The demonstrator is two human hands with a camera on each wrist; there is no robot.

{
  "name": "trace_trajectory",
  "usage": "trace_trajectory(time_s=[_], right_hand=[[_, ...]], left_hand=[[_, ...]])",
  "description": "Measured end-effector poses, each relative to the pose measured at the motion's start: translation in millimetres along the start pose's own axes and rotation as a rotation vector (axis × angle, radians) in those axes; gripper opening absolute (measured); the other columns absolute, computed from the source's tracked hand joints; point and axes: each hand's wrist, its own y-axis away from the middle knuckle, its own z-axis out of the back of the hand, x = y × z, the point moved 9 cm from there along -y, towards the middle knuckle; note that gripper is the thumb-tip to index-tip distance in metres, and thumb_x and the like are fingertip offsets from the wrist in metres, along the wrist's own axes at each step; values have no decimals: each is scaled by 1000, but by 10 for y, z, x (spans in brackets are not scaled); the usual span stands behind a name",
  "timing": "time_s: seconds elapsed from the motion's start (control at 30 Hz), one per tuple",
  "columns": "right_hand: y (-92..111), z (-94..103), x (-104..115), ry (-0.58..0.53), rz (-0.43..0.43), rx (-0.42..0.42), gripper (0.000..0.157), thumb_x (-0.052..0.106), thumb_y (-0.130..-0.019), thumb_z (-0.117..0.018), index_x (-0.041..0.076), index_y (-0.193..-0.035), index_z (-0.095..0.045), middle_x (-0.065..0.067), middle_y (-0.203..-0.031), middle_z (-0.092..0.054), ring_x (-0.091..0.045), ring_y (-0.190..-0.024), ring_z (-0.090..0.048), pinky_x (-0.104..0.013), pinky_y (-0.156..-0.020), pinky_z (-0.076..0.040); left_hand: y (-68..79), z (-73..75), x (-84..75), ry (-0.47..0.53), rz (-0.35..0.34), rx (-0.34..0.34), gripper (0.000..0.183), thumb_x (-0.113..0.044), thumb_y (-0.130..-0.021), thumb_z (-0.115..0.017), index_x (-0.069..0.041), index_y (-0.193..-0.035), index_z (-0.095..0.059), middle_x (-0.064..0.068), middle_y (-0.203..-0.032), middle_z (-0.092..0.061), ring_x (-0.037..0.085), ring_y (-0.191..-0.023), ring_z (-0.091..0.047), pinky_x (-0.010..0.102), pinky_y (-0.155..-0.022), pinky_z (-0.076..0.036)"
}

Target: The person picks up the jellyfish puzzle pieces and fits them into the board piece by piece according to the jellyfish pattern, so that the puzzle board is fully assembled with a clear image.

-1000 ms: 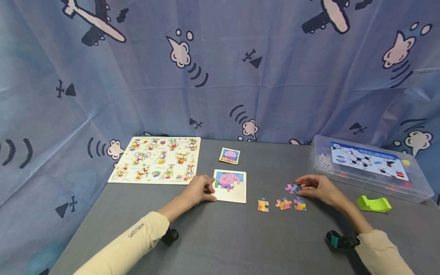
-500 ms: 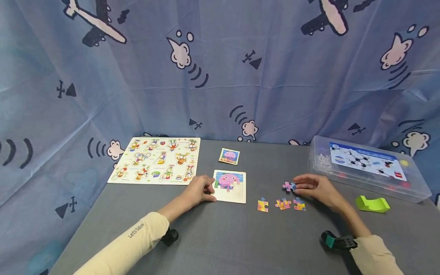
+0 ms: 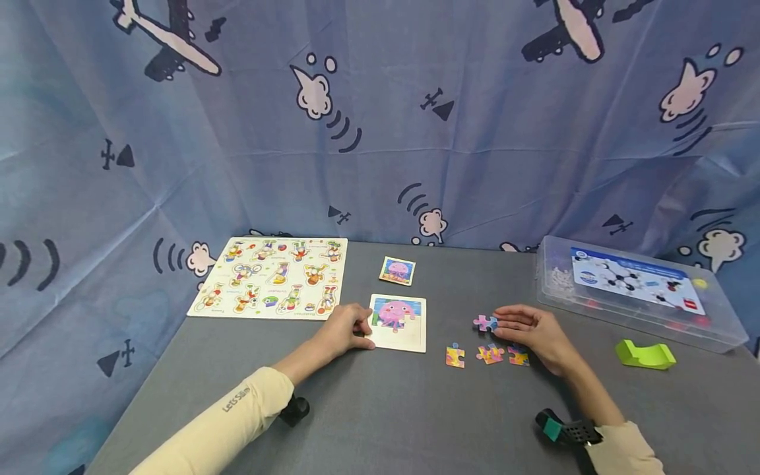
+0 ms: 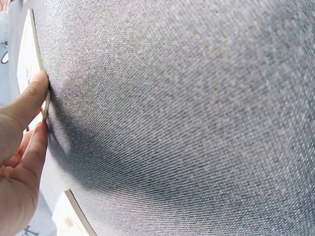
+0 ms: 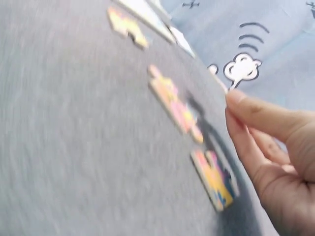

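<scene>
My left hand (image 3: 344, 329) holds the lower left edge of a white jigsaw board (image 3: 410, 338), which lies flat with a partly filled pink octopus picture. The left wrist view shows the thumb (image 4: 35, 91) and a finger at the edge of that board (image 4: 29, 51). Between right thumb and fingertips, my right hand (image 3: 534, 333) pinches a pink and blue jigsaw piece (image 3: 483, 323); in the right wrist view the fingers mostly hide it. Just below lie three yellow and pink pieces: one at the left (image 3: 454, 356), one in the middle (image 3: 489, 354) and one at the right (image 3: 518, 357).
A small octopus picture card (image 3: 397, 270) lies behind the jigsaw board. At the back left is a large board with printed figures (image 3: 268, 277). A clear plastic box (image 3: 641, 290) stands at the back right, with a green block (image 3: 645, 354) in front. A patterned curtain (image 3: 380, 119) hangs behind the table.
My right hand has moved left, carrying the pink and blue jigsaw piece toward the jigsaw board. The left hand stays at the board's edge.
</scene>
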Motion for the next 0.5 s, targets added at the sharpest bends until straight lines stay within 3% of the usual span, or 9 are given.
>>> trace_trajectory(time_s=[0.27,0.5], right_hand=[[5,-22,-11,-91,-89,-91,43,-6,-83,-69,-15,-121,-52,8,-101,-70,-5,-93,-66,-20,-77,-51],[-37,-123,3,-111,-115,-81,44,-4,-84,-70,-13,-123,-53,8,-103,-70,-5,-94,-66,-22,-78,-52]], left_hand=[[-8,-13,11,2,13,3,22,-6,-66,-86,-1,-69,-65,17,-94,-66,32,-104,-64,31,-74,-52],[-11,-13,22,8,3,-5,23,-7,-65,-87,-1,-68,-65,16,-92,-67,32,-107,-63,27,-72,-51]])
